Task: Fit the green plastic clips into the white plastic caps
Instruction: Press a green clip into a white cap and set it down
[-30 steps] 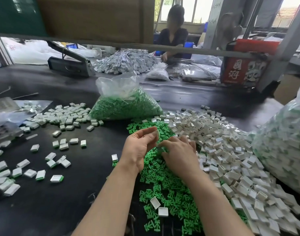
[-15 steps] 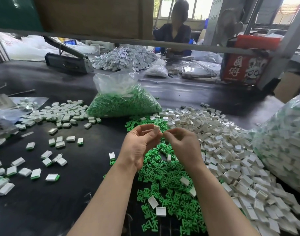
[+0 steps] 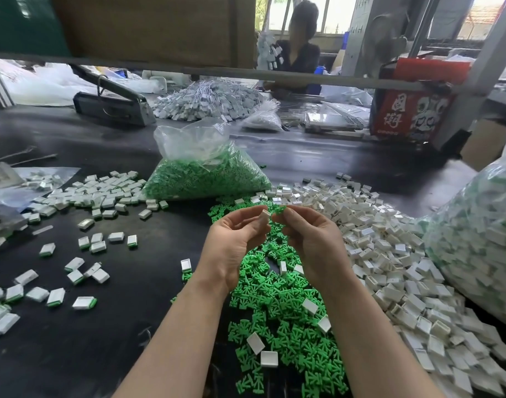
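Left hand [image 3: 231, 242] pinches cap [image 3: 265, 216], right hand [image 3: 309, 239] pinches clip [image 3: 280, 210] just beside it; align clip squarely with cap mouth before pressing.

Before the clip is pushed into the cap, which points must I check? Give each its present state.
1. Left hand pinches a white cap: ok.
2. Right hand pinches a green clip: ok.
3. Clip and cap close together: ok.
4. Cap opening faces the clip: cannot tell.
5. Clip turned the right way: cannot tell.
6. Clip already seated: not ok.
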Available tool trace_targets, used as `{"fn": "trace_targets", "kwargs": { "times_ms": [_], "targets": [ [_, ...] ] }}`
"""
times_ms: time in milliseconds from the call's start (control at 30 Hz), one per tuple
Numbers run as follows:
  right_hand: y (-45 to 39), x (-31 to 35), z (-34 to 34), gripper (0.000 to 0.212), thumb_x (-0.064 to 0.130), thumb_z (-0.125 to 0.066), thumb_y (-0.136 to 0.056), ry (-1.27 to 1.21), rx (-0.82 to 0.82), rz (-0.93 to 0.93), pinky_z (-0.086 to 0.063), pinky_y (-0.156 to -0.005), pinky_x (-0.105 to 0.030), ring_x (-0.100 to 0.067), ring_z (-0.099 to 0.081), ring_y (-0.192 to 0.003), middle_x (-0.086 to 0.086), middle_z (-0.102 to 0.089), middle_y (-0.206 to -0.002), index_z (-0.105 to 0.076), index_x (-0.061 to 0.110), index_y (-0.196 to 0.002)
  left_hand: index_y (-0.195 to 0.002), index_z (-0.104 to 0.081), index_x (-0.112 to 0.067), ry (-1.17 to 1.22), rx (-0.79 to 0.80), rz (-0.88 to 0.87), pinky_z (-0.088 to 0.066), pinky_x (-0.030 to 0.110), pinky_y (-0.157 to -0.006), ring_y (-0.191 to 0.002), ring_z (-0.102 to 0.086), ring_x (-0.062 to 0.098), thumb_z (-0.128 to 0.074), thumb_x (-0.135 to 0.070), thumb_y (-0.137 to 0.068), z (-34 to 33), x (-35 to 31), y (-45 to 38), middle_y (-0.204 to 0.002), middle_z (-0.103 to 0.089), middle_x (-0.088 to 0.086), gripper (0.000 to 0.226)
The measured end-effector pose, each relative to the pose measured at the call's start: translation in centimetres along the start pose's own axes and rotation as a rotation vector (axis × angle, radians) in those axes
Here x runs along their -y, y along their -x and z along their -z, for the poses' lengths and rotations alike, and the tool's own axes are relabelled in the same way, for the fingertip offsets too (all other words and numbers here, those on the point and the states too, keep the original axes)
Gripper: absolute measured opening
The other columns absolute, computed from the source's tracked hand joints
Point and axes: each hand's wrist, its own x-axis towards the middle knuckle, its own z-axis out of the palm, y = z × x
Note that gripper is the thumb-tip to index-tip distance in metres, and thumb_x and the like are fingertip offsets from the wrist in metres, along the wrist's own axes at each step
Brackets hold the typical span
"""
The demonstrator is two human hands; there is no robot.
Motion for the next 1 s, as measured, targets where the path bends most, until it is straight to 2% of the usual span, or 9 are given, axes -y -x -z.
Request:
{"fn": "trace_targets", "kwargs": {
  "times_ms": [200,467,633,733,867,1000],
  "targets": [
    [-0.16,-0.13,0.12,0.006,0.013,-0.068,-0.085,-0.053,0.025,-0.036,-0.044,-0.059,-0.021,-0.011,-0.055,-0.065,-0.009,-0.074,-0.082,-0.07,0.01,-0.091,-0.082,-0.081,-0.022,-0.008,-0.001,-0.004,-0.055,0.019,-0.066,-0.073,-0.069,0.009,-0.077,-0.02,-0.066,-0.1,-0.24,0.27,-0.085,-0.076,0.002,0.016],
    [-0.13,-0.15,-0.02,0.023,0.022,-0.074,-0.07,-0.084,0.055,-0.072,-0.045,-0.058,-0.02,-0.009,-0.056,-0.062,-0.005,-0.073,-0.078,-0.071,0.009,-0.088,-0.082,-0.081,-0.024,-0.022,-0.001,-0.018,-0.055,0.019,-0.067,-0.073,-0.069,0.007,-0.076,-0.02,-0.067,-0.22,-0.49,0.51,-0.087,-0.077,0.001,0.016],
    [-0.07,-0.16,-0.08,0.02,0.021,-0.074,-0.072,-0.067,0.053,-0.075,-0.044,-0.06,-0.022,-0.009,-0.055,-0.064,-0.004,-0.072,-0.077,-0.071,0.009,-0.088,-0.083,-0.081,-0.024,-0.029,-0.004,-0.022,-0.054,0.017,-0.067,-0.074,-0.07,0.007,-0.076,-0.016,-0.072,-0.2,-0.47,0.47,-0.088,-0.077,0.001,0.014],
    [-0.05,-0.21,-0.14,0.007,0.016,-0.074,-0.08,-0.003,0.018,-0.04,-0.044,-0.063,-0.024,-0.011,-0.054,-0.065,-0.005,-0.072,-0.076,-0.072,0.011,-0.084,-0.083,-0.081,-0.024,-0.054,-0.002,-0.022,-0.054,0.018,-0.068,-0.076,-0.07,0.007,-0.074,-0.011,-0.079,-0.14,-0.44,0.46,-0.089,-0.077,0.0,0.015],
    [0.06,-0.25,-0.33,0.006,0.014,-0.072,-0.085,0.077,-0.007,0.026,-0.045,-0.061,-0.022,-0.009,-0.053,-0.063,-0.004,-0.071,-0.075,-0.072,0.009,-0.087,-0.082,-0.081,-0.023,-0.053,0.006,-0.03,-0.054,0.018,-0.068,-0.076,-0.07,0.007,-0.076,-0.018,-0.069,-0.2,-0.53,0.58,-0.088,-0.077,0.0,0.015],
    [0.1,-0.25,-0.35,0.008,0.015,-0.072,-0.085,0.126,-0.022,0.062,-0.045,-0.062,-0.025,-0.006,-0.055,-0.061,-0.002,-0.071,-0.074,-0.072,0.007,-0.088,-0.081,-0.081,-0.022,-0.06,0.003,-0.036,-0.054,0.018,-0.068,-0.076,-0.07,0.008,-0.076,-0.016,-0.07,-0.22,-0.51,0.59,-0.089,-0.077,0.003,0.014]
  ]
}}
